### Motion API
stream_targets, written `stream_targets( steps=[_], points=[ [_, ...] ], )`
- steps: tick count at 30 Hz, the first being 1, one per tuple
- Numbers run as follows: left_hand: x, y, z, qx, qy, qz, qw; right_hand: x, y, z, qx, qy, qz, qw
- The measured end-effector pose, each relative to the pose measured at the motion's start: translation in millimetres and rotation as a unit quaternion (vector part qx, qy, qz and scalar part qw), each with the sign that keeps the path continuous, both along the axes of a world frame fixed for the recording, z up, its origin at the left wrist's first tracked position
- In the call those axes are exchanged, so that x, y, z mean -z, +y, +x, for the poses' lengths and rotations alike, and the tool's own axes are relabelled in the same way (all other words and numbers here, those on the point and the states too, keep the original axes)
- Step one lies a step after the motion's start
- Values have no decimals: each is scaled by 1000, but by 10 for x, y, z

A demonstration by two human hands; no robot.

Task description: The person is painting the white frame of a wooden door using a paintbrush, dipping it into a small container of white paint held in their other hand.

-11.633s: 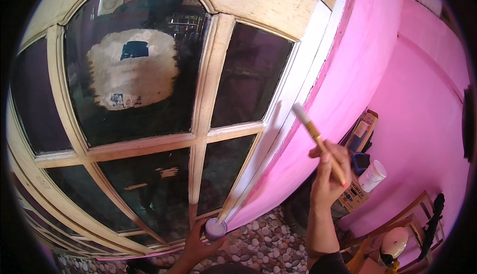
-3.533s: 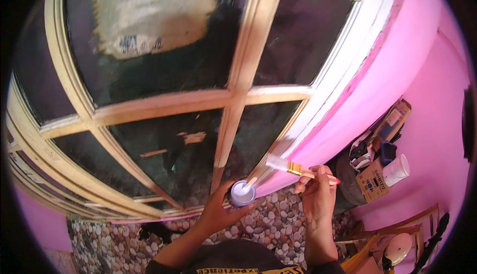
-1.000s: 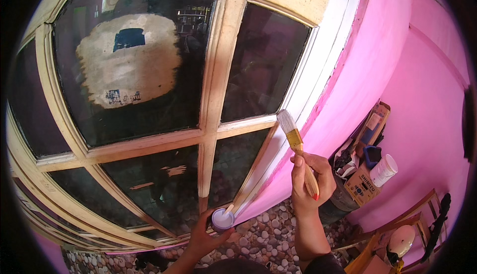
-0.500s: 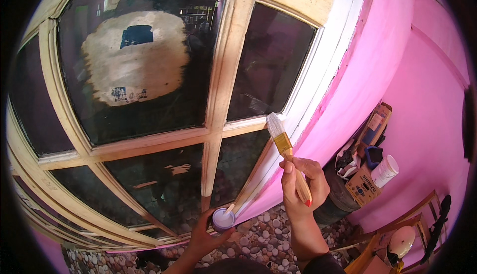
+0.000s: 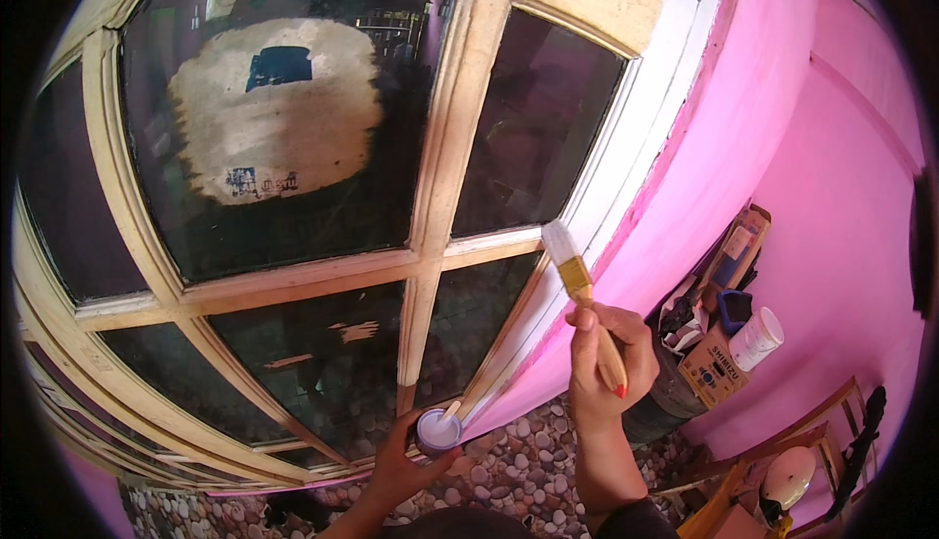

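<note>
My right hand [image 5: 611, 358] grips a flat paintbrush [image 5: 579, 280] by its wooden, red-tipped handle. White-coated bristles meet the frame where the crossbar joins the white-painted side post [image 5: 611, 167]. Lower down, my left hand [image 5: 403, 461] is wrapped round a small paint can [image 5: 439, 430] of whitish paint, with a wooden stick leaning in it. In front of me stands a window frame [image 5: 323, 285] of pale, unpainted-looking wood with dark glass panes [image 5: 538, 123]. A torn, cream-coloured patch [image 5: 279, 118] shows on the large pane.
A pink wall [image 5: 812, 197] runs along the right. Against it, a dark drum [image 5: 660, 392] carries a cardboard box [image 5: 714, 371], a white tub [image 5: 757, 339] and other items. Wooden furniture [image 5: 822, 431] stands at lower right. Pebble-patterned floor [image 5: 528, 471] lies below.
My right hand and the paintbrush have moved slightly right, bringing the bristles closer to the white side post. My left hand keeps the paint can in nearly the same place.
</note>
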State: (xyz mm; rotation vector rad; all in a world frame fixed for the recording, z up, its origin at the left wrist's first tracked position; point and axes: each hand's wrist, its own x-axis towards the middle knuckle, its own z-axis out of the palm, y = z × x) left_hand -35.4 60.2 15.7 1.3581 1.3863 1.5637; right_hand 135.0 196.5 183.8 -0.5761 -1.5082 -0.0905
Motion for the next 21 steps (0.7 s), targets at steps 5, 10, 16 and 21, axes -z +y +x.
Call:
stream_targets(
  steps=[5, 10, 16, 21],
  points=[
    [-2, -6, -5, -2, -2, 3, 1000, -16, -84, -117, -25, -45, 32, 998],
    [11, -5, -4, 1, -17, -7, 1000, -57, -2, 9, 34, -56, 28, 997],
    [29, 6, 10, 12, -25, -20, 999, -109, 7, 50, 59, -63, 49, 995],
    [47, 15, 10, 12, -12, -16, 1000, -122, 23, 63, 57, -64, 64, 994]
  ],
)
